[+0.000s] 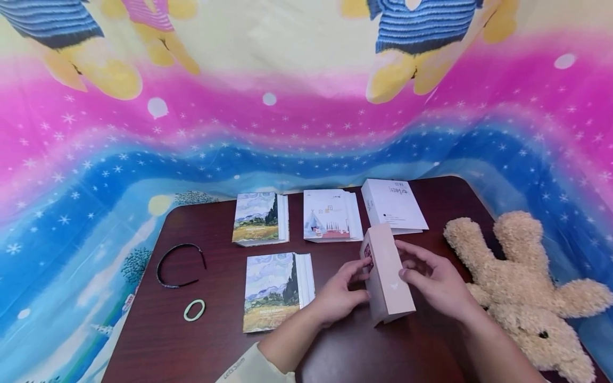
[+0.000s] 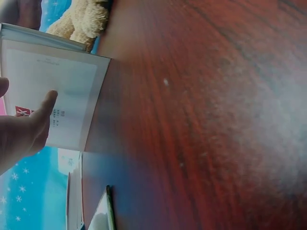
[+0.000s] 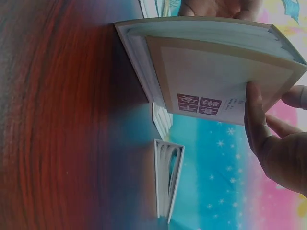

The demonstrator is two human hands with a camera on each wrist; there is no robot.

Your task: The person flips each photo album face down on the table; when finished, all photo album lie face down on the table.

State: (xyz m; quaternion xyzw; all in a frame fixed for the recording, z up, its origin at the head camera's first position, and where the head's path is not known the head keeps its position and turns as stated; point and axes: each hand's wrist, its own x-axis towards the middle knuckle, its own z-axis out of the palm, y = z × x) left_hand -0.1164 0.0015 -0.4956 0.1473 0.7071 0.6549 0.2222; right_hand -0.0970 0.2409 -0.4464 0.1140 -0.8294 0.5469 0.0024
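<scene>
A thick album with a pale pink spine [image 1: 394, 274] stands on its page side between my hands, spine up. Its light cover with red square characters [image 3: 199, 104] shows in the right wrist view. My left hand [image 1: 342, 292] touches the left cover with its fingertips, thumb apart from the fingers. Seen from the left wrist, the thumb lies straight along the white cover [image 2: 72, 81]. From the other side, my right hand [image 1: 438, 279] rests loosely bent fingers on the right cover, thumb close to the spine's edge.
Two landscape-painting albums [image 1: 261, 215] [image 1: 270, 290] lie left of my hands. Behind are a tent-picture album [image 1: 328, 215] and a white album [image 1: 395, 205]. A headband [image 1: 160, 266] and a green hair ring [image 1: 194, 310] lie left; a plush toy [image 1: 522, 271] lies right.
</scene>
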